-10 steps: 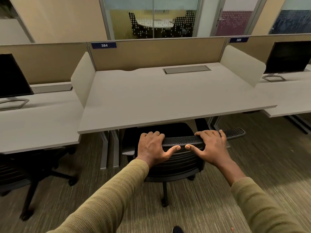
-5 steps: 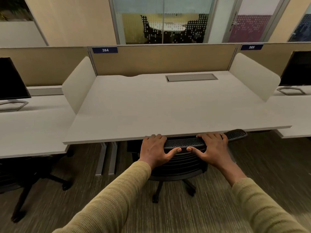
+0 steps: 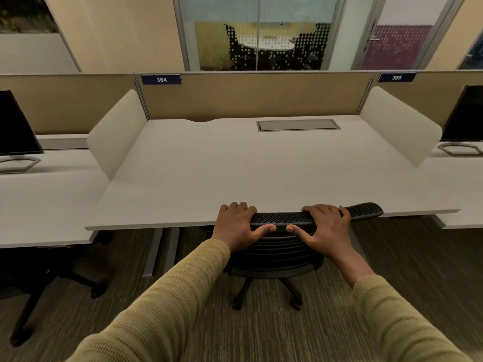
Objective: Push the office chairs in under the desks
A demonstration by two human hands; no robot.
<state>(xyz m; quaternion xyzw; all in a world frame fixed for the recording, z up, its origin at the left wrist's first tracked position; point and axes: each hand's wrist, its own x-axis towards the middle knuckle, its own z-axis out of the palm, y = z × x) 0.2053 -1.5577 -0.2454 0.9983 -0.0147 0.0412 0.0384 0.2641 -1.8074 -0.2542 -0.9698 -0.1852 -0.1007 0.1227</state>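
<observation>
A black mesh-backed office chair point(image 3: 277, 257) stands at the front edge of the pale desk point(image 3: 235, 173) labelled 384. Its seat is hidden under the desktop and the top of its backrest meets the desk edge. My left hand point(image 3: 239, 226) grips the left part of the backrest top, fingers curled over it. My right hand point(image 3: 322, 226) grips the same bar further right. The chair's wheeled base point(image 3: 266, 293) shows on the carpet below.
A second black chair point(image 3: 39, 280) sits under the left desk, its legs sticking out. Monitors stand on the left desk point(image 3: 15, 129) and the right desk point(image 3: 465, 116). White side screens point(image 3: 117, 131) flank desk 384. Striped carpet point(image 3: 287, 335) lies underfoot.
The chair has rolled forward under the desk with both hands on its backrest. Its seat is now hidden and the backrest top has reached the desk edge. I have stepped closer.
</observation>
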